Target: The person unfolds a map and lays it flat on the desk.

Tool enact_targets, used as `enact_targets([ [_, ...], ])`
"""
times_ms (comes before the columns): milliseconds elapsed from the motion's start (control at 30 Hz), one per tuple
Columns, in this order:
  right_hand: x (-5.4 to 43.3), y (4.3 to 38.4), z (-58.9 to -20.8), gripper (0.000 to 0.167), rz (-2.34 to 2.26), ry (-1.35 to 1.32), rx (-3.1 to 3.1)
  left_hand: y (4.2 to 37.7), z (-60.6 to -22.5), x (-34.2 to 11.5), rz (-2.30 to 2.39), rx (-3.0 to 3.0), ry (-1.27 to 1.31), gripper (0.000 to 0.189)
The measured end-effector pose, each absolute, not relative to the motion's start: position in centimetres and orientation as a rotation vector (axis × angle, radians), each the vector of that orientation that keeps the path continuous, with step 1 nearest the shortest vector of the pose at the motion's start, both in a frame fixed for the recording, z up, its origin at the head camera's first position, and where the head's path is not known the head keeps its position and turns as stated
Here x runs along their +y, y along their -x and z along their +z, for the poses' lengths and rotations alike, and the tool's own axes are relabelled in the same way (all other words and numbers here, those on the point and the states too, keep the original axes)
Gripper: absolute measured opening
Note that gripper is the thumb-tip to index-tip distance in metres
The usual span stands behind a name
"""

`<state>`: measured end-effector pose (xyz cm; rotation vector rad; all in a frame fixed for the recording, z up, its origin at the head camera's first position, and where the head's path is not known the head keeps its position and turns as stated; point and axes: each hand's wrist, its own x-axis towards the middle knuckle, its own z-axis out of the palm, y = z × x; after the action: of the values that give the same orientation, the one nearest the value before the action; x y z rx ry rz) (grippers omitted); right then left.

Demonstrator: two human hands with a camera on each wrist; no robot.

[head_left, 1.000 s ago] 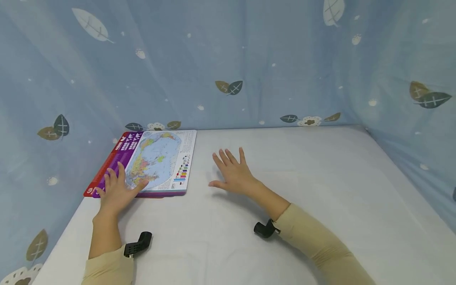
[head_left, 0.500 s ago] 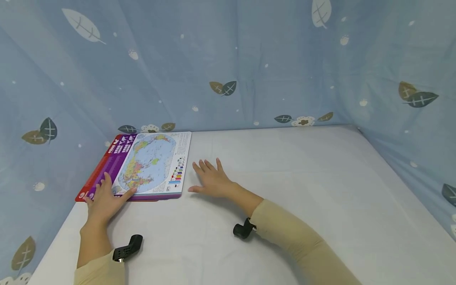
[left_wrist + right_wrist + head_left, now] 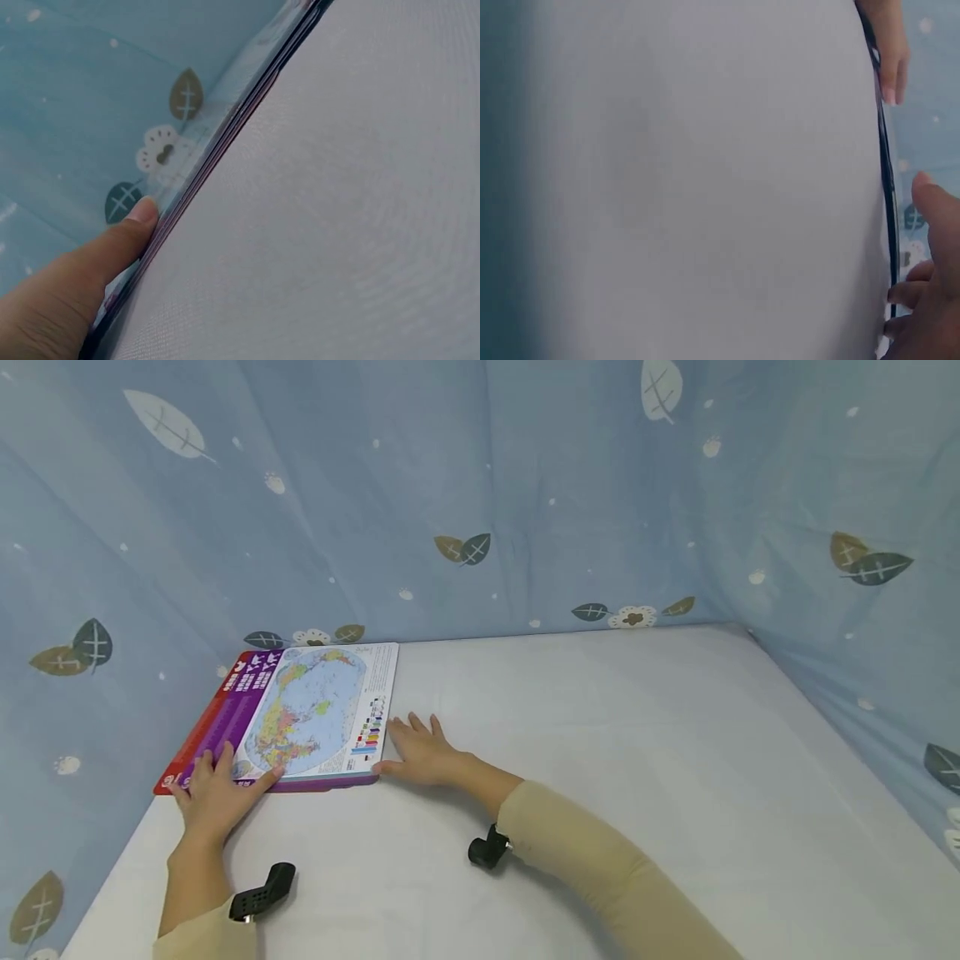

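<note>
A stack of flat, glossy map sheets [image 3: 318,710] lies at the back left of the table, a world map on top with purple and red borders showing along its left side. My left hand [image 3: 213,802] rests on the stack's near-left part, fingers spread over the purple border. Its thumb [image 3: 124,244] lies along the near edge in the left wrist view. At the stack's right side is my right hand [image 3: 423,756], fingers apart and fingertips right at the edge. In the right wrist view, both the right hand [image 3: 934,277] and the left hand [image 3: 889,45] appear beside the thin stack edge [image 3: 886,161].
The table [image 3: 600,735] is covered by a white cloth. Behind it and at both sides hangs a blue curtain [image 3: 525,485] with leaf prints, meeting the stack's far edge. A black wrist camera [image 3: 262,893] sticks out from the left sleeve, another camera [image 3: 489,847] from the right.
My right hand has moved left and down to the stack's right edge. The left hand has drawn back toward the stack's near edge. The whole view has shifted slightly.
</note>
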<state>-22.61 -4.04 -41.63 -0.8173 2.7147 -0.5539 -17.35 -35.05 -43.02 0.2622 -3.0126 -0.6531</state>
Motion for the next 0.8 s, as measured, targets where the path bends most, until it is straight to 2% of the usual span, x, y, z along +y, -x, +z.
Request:
enact_targets([
  [400, -6.0, 21.7, -40.7, 0.073, -0.882, 0.682, 2.576, 17.7, -43.3, -34.7, -0.686, -2.959, -0.31, 0.102],
  [600, -6.8, 20.6, -40.4, 0.071, -0.914, 0.616, 2.572, 17.7, -43.2, -34.5, -0.757, -2.868, -0.395, 0.083],
  [800, -6.6, 20.3, -40.1, 0.061, -1.329, 0.506, 2.476, 17.5, -42.5, -34.6, -0.956, -2.715, -0.545, 0.065],
])
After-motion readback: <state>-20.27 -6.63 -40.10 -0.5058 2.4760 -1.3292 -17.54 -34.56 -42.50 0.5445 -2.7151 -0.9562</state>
